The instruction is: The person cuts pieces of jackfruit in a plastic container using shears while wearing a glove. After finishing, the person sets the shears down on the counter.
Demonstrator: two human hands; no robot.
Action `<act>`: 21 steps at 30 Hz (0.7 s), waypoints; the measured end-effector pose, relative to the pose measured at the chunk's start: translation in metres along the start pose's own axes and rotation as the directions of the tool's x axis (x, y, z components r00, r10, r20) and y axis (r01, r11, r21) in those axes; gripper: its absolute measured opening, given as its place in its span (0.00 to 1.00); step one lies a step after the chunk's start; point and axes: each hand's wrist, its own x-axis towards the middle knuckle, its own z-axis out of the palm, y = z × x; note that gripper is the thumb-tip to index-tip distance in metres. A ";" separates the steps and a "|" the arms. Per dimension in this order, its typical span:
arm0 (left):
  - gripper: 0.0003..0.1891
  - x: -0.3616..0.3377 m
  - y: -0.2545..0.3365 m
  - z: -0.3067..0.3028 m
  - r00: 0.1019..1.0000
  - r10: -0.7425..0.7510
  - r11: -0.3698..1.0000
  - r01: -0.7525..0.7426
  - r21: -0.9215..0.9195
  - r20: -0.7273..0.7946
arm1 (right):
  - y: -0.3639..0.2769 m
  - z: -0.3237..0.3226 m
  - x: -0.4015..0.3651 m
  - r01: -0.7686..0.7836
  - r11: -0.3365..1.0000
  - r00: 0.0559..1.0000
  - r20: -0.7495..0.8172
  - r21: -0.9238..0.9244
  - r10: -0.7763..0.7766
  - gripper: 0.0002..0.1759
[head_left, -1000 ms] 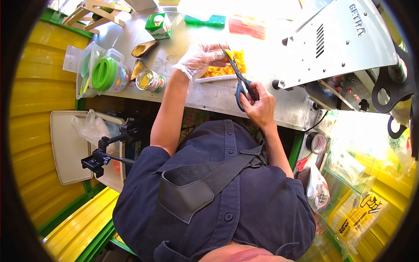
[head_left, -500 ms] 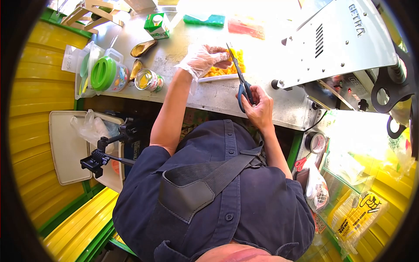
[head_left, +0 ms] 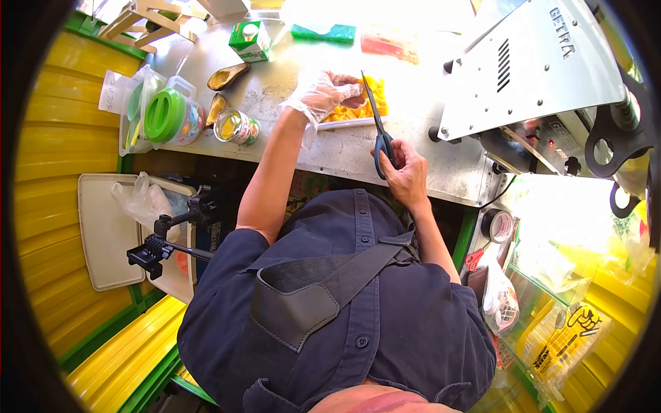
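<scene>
My left hand (head_left: 326,93), in a clear plastic glove, hovers over the left part of a white tray (head_left: 344,124) of yellow cut fruit pieces (head_left: 375,103). Its fingers are pinched together, and what they hold, if anything, I cannot make out. Bare and lower down, my right hand (head_left: 406,173) grips the dark handles of a pair of scissors (head_left: 376,117). The long blades point up and away, crossing in front of the fruit close to the left fingertips. From this view the blades look nearly together.
Left of the tray stand an opened can (head_left: 249,132), a green-lidded pitcher (head_left: 165,115) and scooped-out avocado skins (head_left: 227,76). A green-and-white carton (head_left: 249,41) and a green packet (head_left: 323,33) lie farther back. A large GETRA machine (head_left: 533,72) fills the right side.
The scissors have turned slightly more upright, and my right hand has shifted a little left. My left hand stays over the tray in nearly the same pose.
</scene>
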 end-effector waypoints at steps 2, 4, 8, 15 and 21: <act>0.15 0.000 0.000 0.000 1.000 -0.005 1.000 0.005 -0.007 -0.007 | 0.002 0.000 0.000 0.000 1.000 1.000 0.001 0.017 0.000 0.15; 0.15 0.001 -0.003 0.000 0.999 -0.009 1.000 0.010 0.012 -0.033 | 0.008 0.000 0.000 -0.004 0.999 1.000 0.004 -0.051 0.004 0.16; 0.16 0.002 -0.008 -0.005 1.000 0.007 1.000 -0.007 0.007 -0.004 | 0.003 -0.002 -0.001 -0.009 0.996 1.000 0.018 -0.085 0.011 0.15; 0.17 -0.003 -0.008 -0.014 0.999 0.023 0.999 -0.022 -0.032 0.047 | -0.004 -0.019 0.003 0.060 0.993 0.998 0.000 0.097 -0.060 0.13; 0.18 0.004 -0.010 -0.018 0.995 0.060 0.998 -0.061 0.014 0.076 | -0.013 -0.038 0.012 0.134 0.974 0.990 -0.008 -0.181 -0.138 0.23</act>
